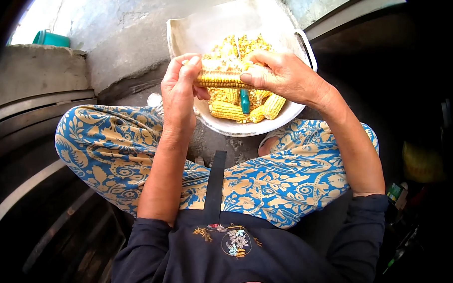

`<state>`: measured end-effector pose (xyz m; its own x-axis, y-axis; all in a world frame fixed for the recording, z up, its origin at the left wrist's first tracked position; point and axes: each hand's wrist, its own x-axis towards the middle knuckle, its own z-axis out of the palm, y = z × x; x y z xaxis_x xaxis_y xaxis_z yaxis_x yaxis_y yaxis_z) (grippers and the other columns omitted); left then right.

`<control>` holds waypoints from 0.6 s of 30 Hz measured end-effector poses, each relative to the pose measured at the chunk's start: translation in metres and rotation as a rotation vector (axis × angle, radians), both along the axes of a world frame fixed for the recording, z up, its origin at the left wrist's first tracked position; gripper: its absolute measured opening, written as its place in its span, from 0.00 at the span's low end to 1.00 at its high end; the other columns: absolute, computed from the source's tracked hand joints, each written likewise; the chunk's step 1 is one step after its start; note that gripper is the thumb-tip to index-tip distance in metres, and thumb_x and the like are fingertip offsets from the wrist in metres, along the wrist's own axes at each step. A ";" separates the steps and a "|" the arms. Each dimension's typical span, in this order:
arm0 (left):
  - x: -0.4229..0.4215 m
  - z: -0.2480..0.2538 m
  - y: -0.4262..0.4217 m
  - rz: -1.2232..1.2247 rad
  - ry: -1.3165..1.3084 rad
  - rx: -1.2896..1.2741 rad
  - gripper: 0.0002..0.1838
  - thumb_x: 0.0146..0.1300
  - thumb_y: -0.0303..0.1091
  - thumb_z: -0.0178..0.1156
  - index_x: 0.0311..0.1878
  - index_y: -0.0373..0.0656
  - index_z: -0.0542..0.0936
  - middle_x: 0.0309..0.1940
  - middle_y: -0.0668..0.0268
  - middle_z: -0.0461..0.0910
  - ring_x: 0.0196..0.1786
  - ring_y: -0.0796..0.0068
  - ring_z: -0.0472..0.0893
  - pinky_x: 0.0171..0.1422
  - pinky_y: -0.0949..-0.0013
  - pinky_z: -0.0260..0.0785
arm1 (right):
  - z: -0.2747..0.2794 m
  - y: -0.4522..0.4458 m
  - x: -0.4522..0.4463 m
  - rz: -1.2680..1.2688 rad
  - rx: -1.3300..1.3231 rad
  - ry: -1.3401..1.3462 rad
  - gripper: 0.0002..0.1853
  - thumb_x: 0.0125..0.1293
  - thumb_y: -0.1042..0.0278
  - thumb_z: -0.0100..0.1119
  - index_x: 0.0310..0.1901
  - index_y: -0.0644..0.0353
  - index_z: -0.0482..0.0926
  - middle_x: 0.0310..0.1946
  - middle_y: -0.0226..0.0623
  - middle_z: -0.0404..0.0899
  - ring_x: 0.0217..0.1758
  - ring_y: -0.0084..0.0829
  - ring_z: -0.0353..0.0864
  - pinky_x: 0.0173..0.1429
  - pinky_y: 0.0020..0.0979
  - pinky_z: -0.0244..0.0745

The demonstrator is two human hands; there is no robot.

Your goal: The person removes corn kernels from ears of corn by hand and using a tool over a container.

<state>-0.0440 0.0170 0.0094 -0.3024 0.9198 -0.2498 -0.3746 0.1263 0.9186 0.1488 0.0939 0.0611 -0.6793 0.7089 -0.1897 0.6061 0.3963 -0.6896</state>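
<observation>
An ear of corn (219, 78) is held level between my two hands, above a white basin. Part of its upper side looks stripped of kernels. My left hand (180, 85) is closed around its left end, with thumb and fingers pinching it. My right hand (279, 75) grips the other end, its thumb pressed on the kernels. Below, in the basin (226, 127), lie loose kernels (255, 44) and several more corn cobs (228, 110). A tool with a green handle (245, 101) rests among them; its upper part is partly hidden by the held ear.
The basin has a handle slot (307, 49) at its right rim. It stands on a grey floor between my knees, which are covered by patterned blue trousers (111, 140). A green bucket (51, 39) is at the far left, behind a concrete ledge (37, 71).
</observation>
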 end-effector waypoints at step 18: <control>-0.009 0.001 0.000 -0.137 -0.099 0.016 0.18 0.57 0.36 0.62 0.48 0.39 0.72 0.31 0.64 0.78 0.23 0.81 0.76 0.29 0.79 0.71 | -0.021 0.009 0.001 -0.078 0.170 0.104 0.27 0.69 0.47 0.44 0.30 0.64 0.80 0.22 0.48 0.78 0.26 0.41 0.79 0.35 0.39 0.72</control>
